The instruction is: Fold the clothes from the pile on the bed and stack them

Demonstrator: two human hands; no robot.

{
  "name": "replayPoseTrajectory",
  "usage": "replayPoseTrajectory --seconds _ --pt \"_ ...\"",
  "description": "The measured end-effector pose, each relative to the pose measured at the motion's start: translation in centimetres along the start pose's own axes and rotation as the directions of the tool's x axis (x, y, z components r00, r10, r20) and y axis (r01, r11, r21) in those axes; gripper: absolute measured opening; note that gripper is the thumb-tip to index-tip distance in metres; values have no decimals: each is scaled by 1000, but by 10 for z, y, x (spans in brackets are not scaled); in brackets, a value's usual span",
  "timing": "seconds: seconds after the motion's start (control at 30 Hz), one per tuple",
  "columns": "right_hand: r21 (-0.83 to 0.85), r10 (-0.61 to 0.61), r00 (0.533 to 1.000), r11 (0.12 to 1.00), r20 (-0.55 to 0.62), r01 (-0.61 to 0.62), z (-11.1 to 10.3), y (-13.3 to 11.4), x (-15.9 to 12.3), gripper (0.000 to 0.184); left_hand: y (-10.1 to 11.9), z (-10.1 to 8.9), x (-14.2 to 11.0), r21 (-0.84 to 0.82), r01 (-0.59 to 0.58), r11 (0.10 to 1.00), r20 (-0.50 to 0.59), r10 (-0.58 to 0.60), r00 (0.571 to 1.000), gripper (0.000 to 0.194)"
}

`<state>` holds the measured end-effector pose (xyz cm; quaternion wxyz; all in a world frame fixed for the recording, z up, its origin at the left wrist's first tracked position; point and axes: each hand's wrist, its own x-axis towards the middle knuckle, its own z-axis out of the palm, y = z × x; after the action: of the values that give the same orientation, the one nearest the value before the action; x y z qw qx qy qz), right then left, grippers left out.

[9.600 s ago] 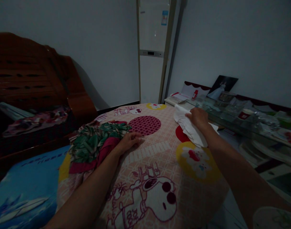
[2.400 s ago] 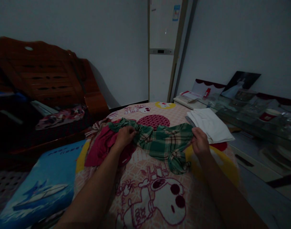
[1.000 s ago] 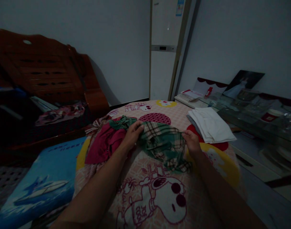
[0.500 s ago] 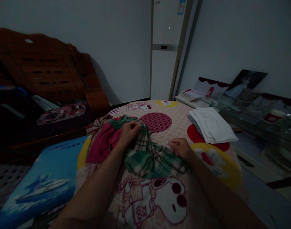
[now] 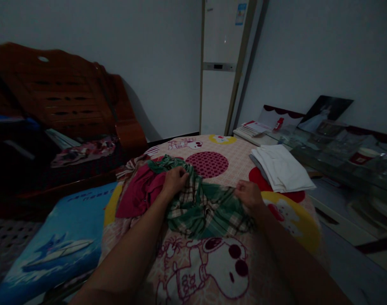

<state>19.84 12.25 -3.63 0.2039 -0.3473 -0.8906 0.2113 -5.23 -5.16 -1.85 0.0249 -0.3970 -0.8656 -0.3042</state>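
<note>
A crumpled green plaid garment (image 5: 193,216) lies in the middle of the table, which has a patterned pink cloth (image 5: 263,262) over it. My left hand (image 5: 176,181) is closed on the garment's upper left part, its fingertips pinched together. At the upper right edge, my right hand (image 5: 249,194) pinches the same green plaid fabric, pulled fairly flat toward it. A crumpled magenta garment (image 5: 138,192) lies to the left, beside my left wrist and against the plaid cloth. Which kind of garment the plaid piece is, I cannot tell.
Folded white cloth (image 5: 284,169) sits at the table's right side, on top of something grey. Beyond it stands a glass-topped cabinet (image 5: 327,156) with papers, a photo and a cup. A wooden bench (image 5: 66,97) and a blue printed box (image 5: 63,237) are at the left.
My right hand has moved slightly right, drawing the plaid fabric's upper edge out with it. My left hand keeps hold, slightly lower. The view has tilted a little.
</note>
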Motion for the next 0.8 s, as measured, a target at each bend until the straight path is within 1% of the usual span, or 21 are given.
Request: replayPoseTrajectory --seconds 0.03,0.1,0.17,0.23,0.3,0.33,0.37,0.43,0.47,0.5,0.53,0.57,0.6,0.63,0.7,0.73,0.8 --pt "11 65 993 998 -95 -64 -8 8 4 12 -1 -3 1 -32 23 999 -47 -24 999 11" --pt "10 186 949 982 -256 -190 -21 26 10 17 -3 -7 3 -94 63 994 -120 -74 990 10" --pt "5 262 905 961 -336 -277 -29 41 13 20 -4 -10 4 -163 93 982 -156 -119 981 10" --pt "56 276 893 960 -355 -275 -30 51 16 22 -6 -10 4 -211 111 971 -168 -148 975 10" --pt "184 258 900 962 -352 -204 -24 53 18 21 -8 -8 5 -229 119 966 -162 -159 974 4" --pt "261 251 904 951 -346 -164 -21 52 19 19 -9 -6 5 -232 117 966 -149 -154 977 4" --pt "328 244 911 936 -333 -131 -17 49 19 18 -9 -4 5 -234 108 966 -132 -142 981 14" --pt "403 218 935 911 -279 -92 -9 43 20 25 -9 -1 4 -234 58 971 -122 -88 989 35" --pt "413 197 951 907 -238 -85 -6 40 19 31 -7 0 2 -224 9 974 -139 -41 989 41" --pt "412 175 966 907 -192 -83 -4 36 19 34 -5 0 1 -206 -49 977 -169 14 985 42" --pt "407 157 977 909 -144 -86 -2 33 18 33 -2 1 -1 -181 -111 977 -201 74 977 39" --pt "410 144 985 907 -98 -92 0 30 17 30 1 1 -3 -153 -171 973 -217 135 967 33" --pt "427 134 990 899 -45 -102 1 27 15 27 5 2 -5 -127 -221 967 -205 193 960 27" --pt "454 122 992 884 15 -116 2 24 13 25 9 3 -7 -104 -258 960 -165 239 957 23" --pt "532 59 985 836 164 -139 3 16 7 23 15 6 -11 -57 -291 955 -41 289 956 24" --pt "574 4 970 806 245 -149 3 12 4 23 17 9 -12 -28 -291 956 18 292 956 26" --pt "639 -137 911 753 388 -158 2 4 -3 22 18 13 -13 31 -261 965 87 257 962 24"
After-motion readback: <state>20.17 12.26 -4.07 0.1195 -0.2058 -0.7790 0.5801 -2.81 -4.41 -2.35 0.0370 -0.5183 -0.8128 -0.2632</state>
